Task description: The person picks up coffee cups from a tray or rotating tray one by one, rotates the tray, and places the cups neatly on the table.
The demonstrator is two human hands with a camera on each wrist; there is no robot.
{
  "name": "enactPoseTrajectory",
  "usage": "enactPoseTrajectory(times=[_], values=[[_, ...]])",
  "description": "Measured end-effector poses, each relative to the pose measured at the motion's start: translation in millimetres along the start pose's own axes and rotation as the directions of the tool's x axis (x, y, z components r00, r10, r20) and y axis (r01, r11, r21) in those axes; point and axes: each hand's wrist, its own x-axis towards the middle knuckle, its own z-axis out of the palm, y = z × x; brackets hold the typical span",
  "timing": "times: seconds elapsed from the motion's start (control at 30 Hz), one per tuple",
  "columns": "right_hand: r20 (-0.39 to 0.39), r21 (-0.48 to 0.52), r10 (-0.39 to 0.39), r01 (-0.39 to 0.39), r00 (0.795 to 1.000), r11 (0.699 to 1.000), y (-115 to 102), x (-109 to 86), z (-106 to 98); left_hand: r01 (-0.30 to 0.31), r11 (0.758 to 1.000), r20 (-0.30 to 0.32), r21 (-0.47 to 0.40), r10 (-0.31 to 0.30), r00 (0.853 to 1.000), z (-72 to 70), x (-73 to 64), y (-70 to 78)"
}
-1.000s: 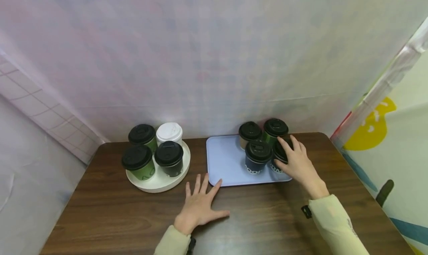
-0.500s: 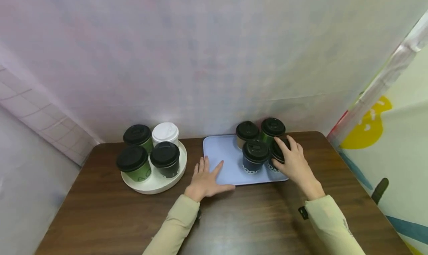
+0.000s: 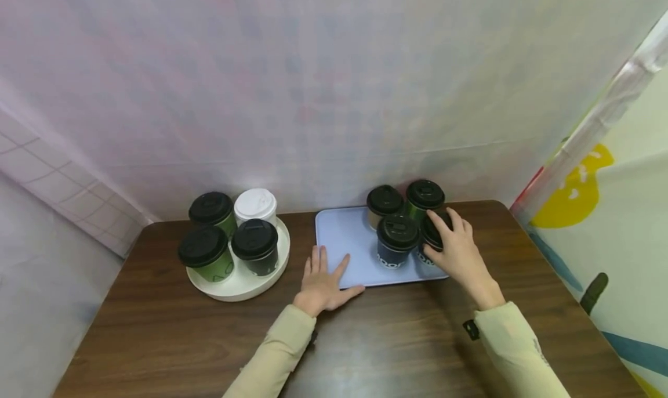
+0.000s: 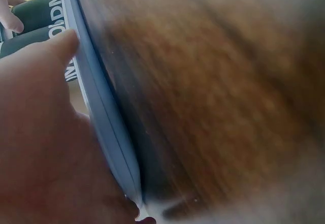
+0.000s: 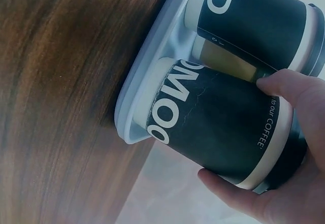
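My right hand point(image 3: 460, 257) grips a dark blue lidded paper coffee cup point(image 5: 218, 120) near its lid, thumb on one side and fingers on the other. This cup stands at the front right of a light blue tray point(image 3: 339, 227). Beside it are another dark blue cup point(image 3: 394, 254), a green cup point(image 3: 424, 196) and a tan cup point(image 3: 384, 202), all with black lids. With fingers spread, my left hand point(image 3: 320, 285) lies over the tray's front left edge; in the left wrist view its thumb reaches along the tray's rim point(image 4: 104, 117).
On the left, a round white tray point(image 3: 235, 290) bears two green cups point(image 3: 215, 267), a dark grey cup point(image 3: 258, 253) and a white-lidded cup point(image 3: 256, 205). A pale curtain point(image 3: 313, 96) hangs behind the brown wooden table point(image 3: 156, 328).
My left hand has moved forward from the table in front onto the blue tray's front left edge. My right hand keeps its hold on the dark blue cup.
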Motion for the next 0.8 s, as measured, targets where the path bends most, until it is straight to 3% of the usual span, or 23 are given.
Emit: enactPoseTrajectory(times=[0.23, 0.57, 0.8], values=[[-0.012, 0.006, -0.001, 0.001, 1.000, 1.000, 2, -5.2, -2, -0.005, 1.000, 0.004, 0.005, 0.005, 1.000, 2.5, -1.5, 2.8], [-0.173, 0.012, -0.040, 0.043, 0.984, 0.999, 0, -20.5, -32, -0.006, 1.000, -0.005, 0.010, 0.006, 1.000, 2.0, 0.1, 1.6], [-0.217, -0.017, -0.022, 0.019, 0.976, 1.000, 18, -38.0, -44, -0.016, 1.000, -0.008, 0.003, 0.016, 1.000, 1.8, 1.3, -0.4]])
